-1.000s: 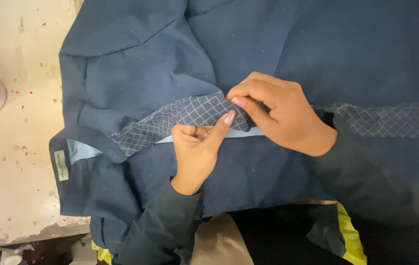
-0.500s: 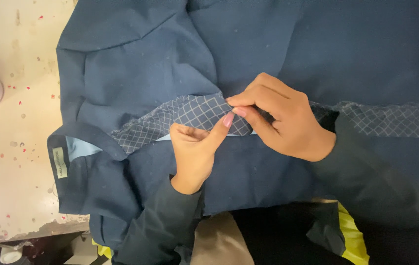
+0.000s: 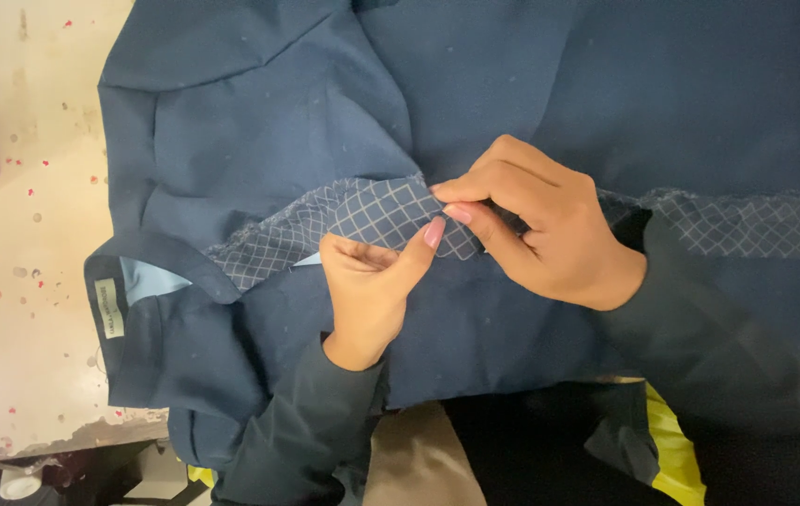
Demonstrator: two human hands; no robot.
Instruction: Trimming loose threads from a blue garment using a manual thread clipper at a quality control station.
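The grey-blue strip of diamond-checked fabric (image 3: 362,217) runs across the middle of the dark navy cloth shirt (image 3: 531,84), which lies spread flat on the pale speckled table (image 3: 15,187). Your right hand (image 3: 545,225) pinches the strip's upper edge between thumb and fingertips, and your left hand (image 3: 372,281) presses its thumb against the same spot from below, its other fingers curled in. Since the earlier frame both hands have barely shifted; the pinch sits at the same point on the strip, and the strip looks a little flatter to the left of it. The shirt's collar (image 3: 151,281), with a small pale rectangular label (image 3: 111,309) inside it, lies at the left. No containers show.
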